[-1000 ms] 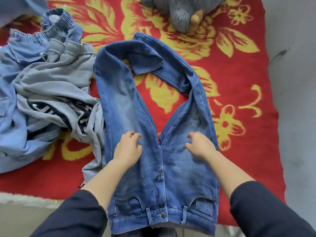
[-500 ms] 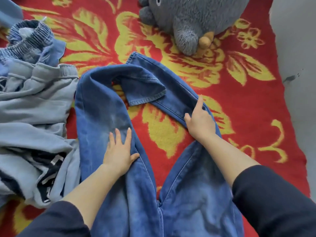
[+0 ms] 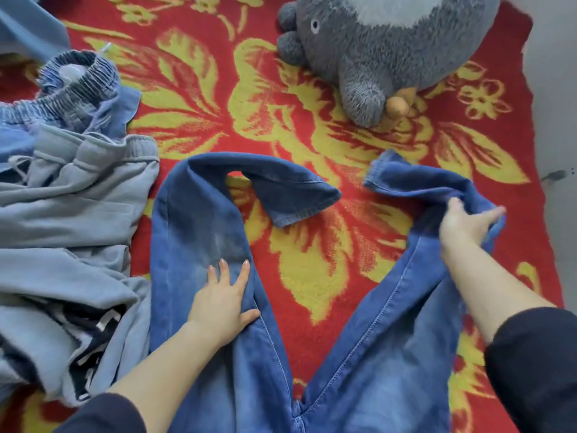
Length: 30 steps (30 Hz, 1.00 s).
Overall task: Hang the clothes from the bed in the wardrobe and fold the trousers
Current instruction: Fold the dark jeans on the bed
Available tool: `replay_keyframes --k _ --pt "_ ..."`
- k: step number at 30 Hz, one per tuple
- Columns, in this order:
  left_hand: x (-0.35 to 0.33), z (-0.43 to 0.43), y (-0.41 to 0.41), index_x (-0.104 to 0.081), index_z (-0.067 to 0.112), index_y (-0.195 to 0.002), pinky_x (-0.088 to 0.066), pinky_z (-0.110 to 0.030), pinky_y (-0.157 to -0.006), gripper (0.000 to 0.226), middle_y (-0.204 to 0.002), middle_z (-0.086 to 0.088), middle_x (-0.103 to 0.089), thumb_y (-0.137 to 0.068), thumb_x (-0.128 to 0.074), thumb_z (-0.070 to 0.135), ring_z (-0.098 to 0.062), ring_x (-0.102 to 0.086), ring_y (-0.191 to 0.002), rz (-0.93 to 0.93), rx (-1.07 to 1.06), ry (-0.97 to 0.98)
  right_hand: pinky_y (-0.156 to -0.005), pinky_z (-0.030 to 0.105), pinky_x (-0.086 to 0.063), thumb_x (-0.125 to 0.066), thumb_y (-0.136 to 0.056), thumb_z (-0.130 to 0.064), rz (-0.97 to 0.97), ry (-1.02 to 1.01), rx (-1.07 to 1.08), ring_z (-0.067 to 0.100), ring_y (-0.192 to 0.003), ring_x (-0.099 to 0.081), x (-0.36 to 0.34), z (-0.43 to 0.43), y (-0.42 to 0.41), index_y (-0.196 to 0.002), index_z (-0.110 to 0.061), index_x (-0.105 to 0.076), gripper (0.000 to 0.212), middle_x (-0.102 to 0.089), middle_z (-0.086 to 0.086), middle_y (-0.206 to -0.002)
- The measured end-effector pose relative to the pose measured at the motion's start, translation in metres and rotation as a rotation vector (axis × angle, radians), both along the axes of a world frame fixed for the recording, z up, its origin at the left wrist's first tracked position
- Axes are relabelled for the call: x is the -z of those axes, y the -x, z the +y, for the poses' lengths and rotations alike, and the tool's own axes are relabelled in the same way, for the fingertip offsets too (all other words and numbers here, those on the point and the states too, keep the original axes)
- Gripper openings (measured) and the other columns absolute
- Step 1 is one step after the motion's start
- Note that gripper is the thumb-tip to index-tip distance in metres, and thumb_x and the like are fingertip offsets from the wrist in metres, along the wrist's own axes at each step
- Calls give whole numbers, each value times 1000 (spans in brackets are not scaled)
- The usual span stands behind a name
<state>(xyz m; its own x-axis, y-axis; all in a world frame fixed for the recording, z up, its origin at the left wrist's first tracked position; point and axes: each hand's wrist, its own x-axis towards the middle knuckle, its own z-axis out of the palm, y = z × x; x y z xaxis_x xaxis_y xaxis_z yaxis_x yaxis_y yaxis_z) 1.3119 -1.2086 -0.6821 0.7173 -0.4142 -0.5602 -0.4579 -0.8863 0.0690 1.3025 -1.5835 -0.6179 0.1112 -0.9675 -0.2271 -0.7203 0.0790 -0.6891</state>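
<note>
Jeans [image 3: 199, 220] beneath flat left fingers [image 3: 223, 271]

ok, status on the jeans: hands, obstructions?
Left hand flat on jeans, left leg. Right hand grips right leg, bunched. Clothes pile beside left leg, plush toy beyond cuffs.

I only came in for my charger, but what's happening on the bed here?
A person in dark sleeves is laying out blue denim jeans on a red and yellow floral blanket. The left hand presses flat on one leg, whose lower end is doubled back. The right hand grips the other leg's bunched fabric. A heap of grey and pale blue clothes lies to the left; a grey plush toy sits beyond.
</note>
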Motion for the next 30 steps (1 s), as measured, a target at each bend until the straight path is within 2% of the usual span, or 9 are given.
replay_keyframes --k 5,8,12,16,20,23,25,28,30 --pt "-8 -2 -10 5 28 -153 -41 -39 -102 94 -158 -18 -8 -84 -44 70 -36 -14 -145 81 4 -19 -80 40 -48 -54 -82 -14 -7 101 -757 18 -77 -55 15 104 -47 -140 -19 -37 60 -57 -3 -83" --pt "-11 1 -25 -5 32 -153 -40 -37 -101 87 -157 -18 -18 -84 -41 72 -35 -27 -141 114 35 -15 -66 38 -51 -51 -83 -14 17 -191 -881 17 -63 -57 27 157 -87 -152 -29 -12 81 -56 -3 -65" --pt "-10 9 -41 -17 42 -149 -41 -34 -96 73 -154 -15 -29 -86 -36 72 -27 -45 -131 123 23 60 -67 46 -58 -46 -94 -19 101 -307 -820 29 -64 -68 35 179 -133 -145 -25 -28 54 -69 12 -88" --pt "-9 19 -33 -9 46 -149 -37 -37 -104 68 -160 -6 -16 -90 -35 67 -26 -25 -144 215 -46 139 -69 32 -37 -45 -91 -18 112 106 -918 28 -84 -55 8 174 -170 -95 -14 -51 9 -64 12 -101" --pt "-12 26 -43 -17 51 -146 -36 -33 -105 58 -157 -1 -27 -93 -37 61 -22 -34 -139 252 -126 208 -90 33 -42 -45 -83 -17 -171 257 -977 27 -110 -57 -48 164 -217 -125 -26 -52 44 -64 6 -116" --pt "-14 29 -45 -17 50 -146 -36 -32 -106 59 -157 1 -26 -94 -43 52 -21 -33 -140 290 -139 238 -106 42 -39 -49 -82 -15 -21 162 -1019 25 -129 -46 -59 155 -237 -150 -43 -16 80 -45 6 -145" --pt "-15 28 -42 -10 48 -148 -33 -34 -110 63 -160 1 -13 -95 -43 47 -20 -22 -145 321 -128 233 -104 42 -41 -47 -83 -13 145 124 -906 30 -128 -45 -41 154 -230 -151 -33 -18 77 -44 11 -143" --pt "-14 27 -41 -7 48 -148 -32 -36 -111 63 -161 2 -9 -96 -43 44 -19 -18 -146 313 -122 228 -70 30 -45 -52 -90 -22 172 -164 -890 25 -93 -56 6 173 -196 -110 -12 -57 22 -58 13 -100" --pt "-14 30 -44 -8 49 -148 -32 -35 -112 62 -161 5 -10 -97 -42 44 -18 -19 -146 307 -119 232 -58 30 -40 -58 -90 -33 151 -294 -919 21 -65 -50 31 196 -174 -75 -14 -55 24 -52 5 -67"
